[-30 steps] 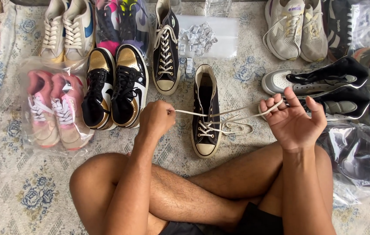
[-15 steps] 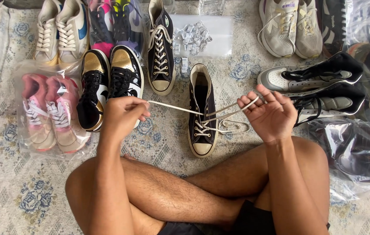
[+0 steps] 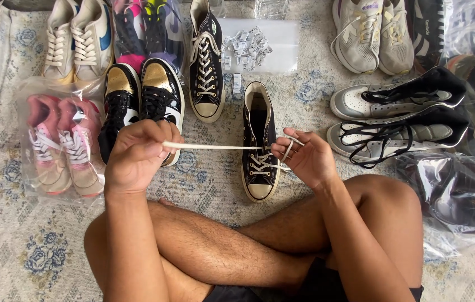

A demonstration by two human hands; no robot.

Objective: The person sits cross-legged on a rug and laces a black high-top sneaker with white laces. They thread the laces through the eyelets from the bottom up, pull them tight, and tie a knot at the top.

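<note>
**What the view withholds**

The left hand (image 3: pixel 139 154) closes over the end of the cream lace (image 3: pixel 215 146), hiding it. The right hand (image 3: pixel 304 156) covers part of the black high-top (image 3: pixel 260 142). Shoes in clear bags (image 3: pixel 461 190) are blurred by glare. The white trainers (image 3: pixel 371 31) are cut off at the top edge.
</note>
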